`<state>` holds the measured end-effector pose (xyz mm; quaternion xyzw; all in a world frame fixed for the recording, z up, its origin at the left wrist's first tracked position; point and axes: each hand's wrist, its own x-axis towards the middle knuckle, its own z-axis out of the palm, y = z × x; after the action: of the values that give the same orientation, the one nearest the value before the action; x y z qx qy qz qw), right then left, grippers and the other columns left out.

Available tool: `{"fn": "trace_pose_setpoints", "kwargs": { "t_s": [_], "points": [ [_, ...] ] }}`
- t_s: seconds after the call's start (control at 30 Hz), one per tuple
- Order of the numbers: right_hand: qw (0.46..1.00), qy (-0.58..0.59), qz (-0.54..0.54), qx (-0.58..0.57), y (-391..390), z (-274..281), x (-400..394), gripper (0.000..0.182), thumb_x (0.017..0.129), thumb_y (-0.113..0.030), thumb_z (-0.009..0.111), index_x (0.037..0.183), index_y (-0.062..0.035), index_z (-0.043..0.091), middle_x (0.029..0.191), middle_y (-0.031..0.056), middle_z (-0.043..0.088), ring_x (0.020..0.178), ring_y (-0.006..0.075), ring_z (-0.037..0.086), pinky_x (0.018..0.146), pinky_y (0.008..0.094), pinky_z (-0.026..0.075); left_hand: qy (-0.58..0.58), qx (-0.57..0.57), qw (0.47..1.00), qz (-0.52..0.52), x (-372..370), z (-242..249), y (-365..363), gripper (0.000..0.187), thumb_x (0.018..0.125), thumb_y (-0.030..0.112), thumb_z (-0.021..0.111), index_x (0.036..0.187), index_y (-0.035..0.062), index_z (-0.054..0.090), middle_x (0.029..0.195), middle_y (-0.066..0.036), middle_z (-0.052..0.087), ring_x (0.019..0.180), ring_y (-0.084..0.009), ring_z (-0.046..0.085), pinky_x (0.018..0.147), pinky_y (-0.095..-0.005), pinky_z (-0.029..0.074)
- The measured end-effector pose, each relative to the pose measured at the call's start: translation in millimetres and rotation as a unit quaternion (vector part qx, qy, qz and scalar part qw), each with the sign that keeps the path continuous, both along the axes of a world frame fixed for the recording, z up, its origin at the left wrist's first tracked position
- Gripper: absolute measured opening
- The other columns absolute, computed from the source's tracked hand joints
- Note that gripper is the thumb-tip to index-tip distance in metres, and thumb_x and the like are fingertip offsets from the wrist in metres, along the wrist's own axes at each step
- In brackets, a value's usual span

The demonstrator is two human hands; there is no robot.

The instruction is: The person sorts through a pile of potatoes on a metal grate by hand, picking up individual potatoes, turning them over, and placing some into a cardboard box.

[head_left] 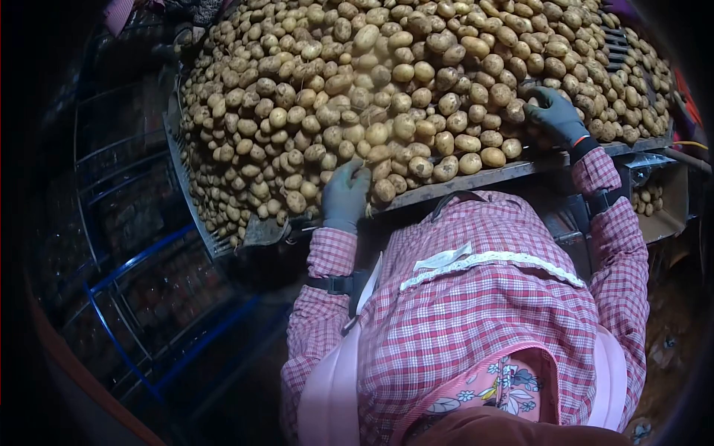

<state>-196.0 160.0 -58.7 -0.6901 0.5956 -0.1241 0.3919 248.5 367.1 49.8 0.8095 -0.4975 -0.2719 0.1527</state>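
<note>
A large heap of potatoes (pixel 372 97), many with soil on their skins, covers a sorting table with a metal front edge (pixel 468 181). My left hand (pixel 346 195), in a grey-green glove, is at the front of the heap beside several potatoes. Its fingers are curled in, and whatever they may hold is hidden. Further right, my right hand (pixel 556 117), gloved the same way, reaches over the edge into the heap. Its thumb and forefinger are apart next to potatoes, and the other fingers are partly hidden.
A cardboard box (pixel 662 197) with potatoes inside stands below the table at right. Blue metal rails (pixel 141 256) and stacked, dimly lit goods lie at left. A slotted dark grate (pixel 616 48) shows among the potatoes. Part of another person (pixel 119 15) appears at the upper left.
</note>
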Motion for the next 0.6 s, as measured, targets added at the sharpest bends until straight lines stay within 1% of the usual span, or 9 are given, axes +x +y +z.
{"fn": "trace_pose_setpoints", "kwargs": {
  "t_s": [0.03, 0.07, 0.17, 0.2, 0.27, 0.37, 0.5, 0.53, 0.6],
  "points": [
    [1.000, -0.024, 0.003, 0.007, 0, 0, -1, 0.052, 0.088, -0.042, 0.074, 0.130, -0.0120, 0.067, 0.125, 0.0124, 0.070, 0.116, 0.0284, 0.066, 0.101, 0.0365, 0.051, -0.020, 0.048, 0.998, 0.023, -16, 10, 3, 0.040, 0.091, 0.031, 0.075, 0.122, 0.0067, 0.072, 0.097, -0.010, 0.071, 0.083, -0.0246, 0.069, 0.086, -0.0349, 0.056],
    [1.000, -0.014, 0.006, -0.015, 1, 0, 0, 0.054, 0.086, -0.042, 0.076, 0.128, -0.0094, 0.067, 0.121, 0.0119, 0.071, 0.112, 0.0240, 0.068, 0.097, 0.0349, 0.053, -0.070, 0.120, 0.990, -0.015, -24, 10, 11, 0.060, 0.086, 0.035, 0.079, 0.138, 0.0119, 0.061, 0.113, -0.011, 0.067, 0.091, -0.0283, 0.068, 0.087, -0.0394, 0.056],
    [0.987, -0.118, -0.042, 0.100, -9, -29, -13, 0.049, 0.088, -0.038, 0.076, 0.126, -0.0088, 0.069, 0.118, 0.0090, 0.071, 0.108, 0.0165, 0.068, 0.088, 0.0301, 0.055, -0.221, 0.079, 0.959, -0.156, -42, -14, 40, 0.078, 0.083, 0.034, 0.081, 0.151, 0.0173, 0.046, 0.132, -0.013, 0.055, 0.106, -0.0328, 0.063, 0.090, -0.0434, 0.055],
    [0.970, -0.191, -0.083, 0.126, -9, -26, -13, 0.046, 0.090, -0.037, 0.073, 0.127, -0.0093, 0.068, 0.116, 0.0077, 0.072, 0.104, 0.0144, 0.068, 0.084, 0.0284, 0.055, -0.171, 0.116, 0.969, -0.134, -43, -17, 35, 0.089, 0.080, 0.032, 0.083, 0.155, 0.0205, 0.037, 0.140, -0.014, 0.045, 0.118, -0.0375, 0.057, 0.094, -0.0463, 0.053],
    [0.913, -0.332, -0.164, 0.173, -5, -22, -10, 0.040, 0.096, -0.034, 0.068, 0.129, -0.0104, 0.068, 0.113, 0.0053, 0.072, 0.098, 0.0101, 0.067, 0.076, 0.0248, 0.055, -0.157, 0.095, 0.977, -0.108, -47, -23, 25, 0.087, 0.079, 0.030, 0.083, 0.154, 0.0188, 0.039, 0.136, -0.016, 0.047, 0.117, -0.0391, 0.057, 0.095, -0.0462, 0.053],
    [0.792, -0.528, -0.206, 0.226, 10, 19, 3, 0.039, 0.104, -0.035, 0.056, 0.133, -0.0103, 0.065, 0.108, 0.0041, 0.073, 0.087, 0.0108, 0.067, 0.068, 0.0241, 0.054, -0.139, 0.034, 0.988, -0.065, -51, -38, 21, 0.083, 0.079, 0.028, 0.082, 0.151, 0.0123, 0.042, 0.135, -0.020, 0.048, 0.118, -0.0418, 0.056, 0.098, -0.0470, 0.052],
    [0.644, -0.666, -0.160, 0.339, 27, 51, 28, 0.057, 0.106, -0.050, 0.049, 0.137, -0.0040, 0.061, 0.108, 0.0079, 0.074, 0.079, 0.0169, 0.069, 0.063, 0.0300, 0.055, -0.131, -0.056, 0.987, -0.073, -49, -72, 5, 0.079, 0.082, 0.029, 0.081, 0.147, 0.0012, 0.044, 0.138, -0.026, 0.049, 0.122, -0.0442, 0.055, 0.102, -0.0472, 0.050],
    [0.654, -0.650, -0.174, 0.344, 30, 54, 31, 0.060, 0.105, -0.053, 0.049, 0.137, -0.0035, 0.061, 0.106, 0.0084, 0.073, 0.080, 0.0176, 0.069, 0.066, 0.0307, 0.056, -0.113, -0.058, 0.991, -0.033, -63, -64, -11, 0.081, 0.085, 0.031, 0.080, 0.148, -0.0027, 0.042, 0.142, -0.028, 0.048, 0.127, -0.0450, 0.053, 0.104, -0.0483, 0.049],
    [0.675, -0.622, -0.197, 0.343, 30, 46, 38, 0.053, 0.104, -0.048, 0.055, 0.130, -0.0027, 0.064, 0.103, 0.0079, 0.072, 0.082, 0.0181, 0.069, 0.071, 0.0315, 0.058, -0.002, -0.092, 0.996, -0.011, -76, -52, -53, 0.091, 0.085, 0.028, 0.080, 0.158, 0.0067, 0.031, 0.152, -0.028, 0.040, 0.132, -0.0459, 0.051, 0.106, -0.0492, 0.051]
  ]
}}
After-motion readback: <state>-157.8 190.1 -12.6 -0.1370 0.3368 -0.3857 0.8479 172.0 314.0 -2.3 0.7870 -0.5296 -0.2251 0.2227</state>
